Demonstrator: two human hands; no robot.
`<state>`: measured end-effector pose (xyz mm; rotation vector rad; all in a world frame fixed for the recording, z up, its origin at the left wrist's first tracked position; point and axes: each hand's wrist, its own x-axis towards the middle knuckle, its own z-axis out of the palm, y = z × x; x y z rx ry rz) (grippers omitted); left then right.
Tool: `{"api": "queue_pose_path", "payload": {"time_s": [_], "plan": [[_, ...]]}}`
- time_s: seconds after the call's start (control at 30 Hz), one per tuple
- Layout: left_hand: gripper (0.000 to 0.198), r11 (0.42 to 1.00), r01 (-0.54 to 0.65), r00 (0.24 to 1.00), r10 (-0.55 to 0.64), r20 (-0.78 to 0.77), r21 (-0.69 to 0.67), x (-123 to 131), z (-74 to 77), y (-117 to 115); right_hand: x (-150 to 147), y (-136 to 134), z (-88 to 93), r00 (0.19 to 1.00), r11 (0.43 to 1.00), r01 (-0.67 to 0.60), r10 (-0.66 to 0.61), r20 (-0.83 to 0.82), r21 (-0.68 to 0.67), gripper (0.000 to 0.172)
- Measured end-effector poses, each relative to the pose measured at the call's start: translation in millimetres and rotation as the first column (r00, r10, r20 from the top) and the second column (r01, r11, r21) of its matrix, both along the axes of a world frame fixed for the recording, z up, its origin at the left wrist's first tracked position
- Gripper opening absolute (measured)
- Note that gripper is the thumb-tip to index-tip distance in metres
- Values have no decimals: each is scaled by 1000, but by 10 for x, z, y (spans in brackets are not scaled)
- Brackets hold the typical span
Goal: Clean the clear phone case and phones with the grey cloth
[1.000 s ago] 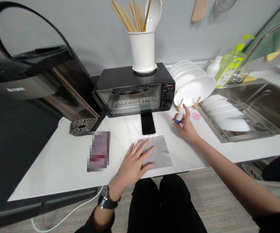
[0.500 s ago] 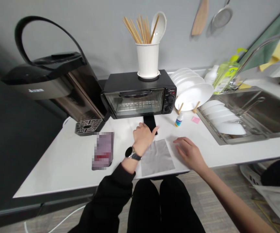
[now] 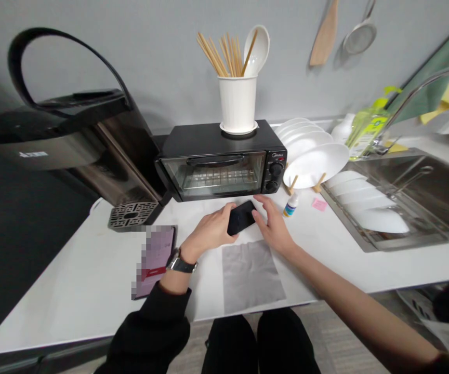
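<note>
A black smartphone is tilted slightly above the counter in front of the toaster oven. My left hand, with a watch on its wrist, is closed on the phone's left end, fingers behind and thumb at the near edge. My right hand is at the phone's right end; its thumb tip meets the edge, while the index finger stretches past the far corner, apart from the thumb. Below the hands a grey cloth lies flat on the white counter. A small bottle stands just beyond my right hand.
A black toaster oven carries a white cup of chopsticks and a spoon. Left are a water dispenser and a partly pixelated tablet-like device. Right are racked plates, a pink note and a sink holding dishes.
My left hand has picked up the phone and turned it sideways. My right hand has moved left and forward to its right end. The view has shifted slightly.
</note>
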<state>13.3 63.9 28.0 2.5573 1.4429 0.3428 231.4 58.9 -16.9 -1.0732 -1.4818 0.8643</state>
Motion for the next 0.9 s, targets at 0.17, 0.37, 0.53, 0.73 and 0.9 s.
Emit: {"api": "queue_pose_path", "payload": {"time_s": [0.17,0.37,0.53,0.73,0.9], "plan": [[69,988,28,999,-22,-44,151,104,-30,-50,-154,326,-162,972,961,-95,33,-231,-260,56],[73,968,59,991,-27,-132,246,147,-62,-72,-55,291,-197,902,880,-202,-5,-433,-430,56],[72,964,92,983,-48,-178,250,162,-38,-88,-33,265,-138,868,850,-238,-31,-495,-470,54],[71,965,95,985,-56,-163,246,172,-11,-107,-52,237,-112,858,864,-231,-36,-513,-446,57],[74,963,107,983,-66,-171,247,150,-12,-114,-65,223,-95,858,873,-222,-36,-512,-435,57]]}}
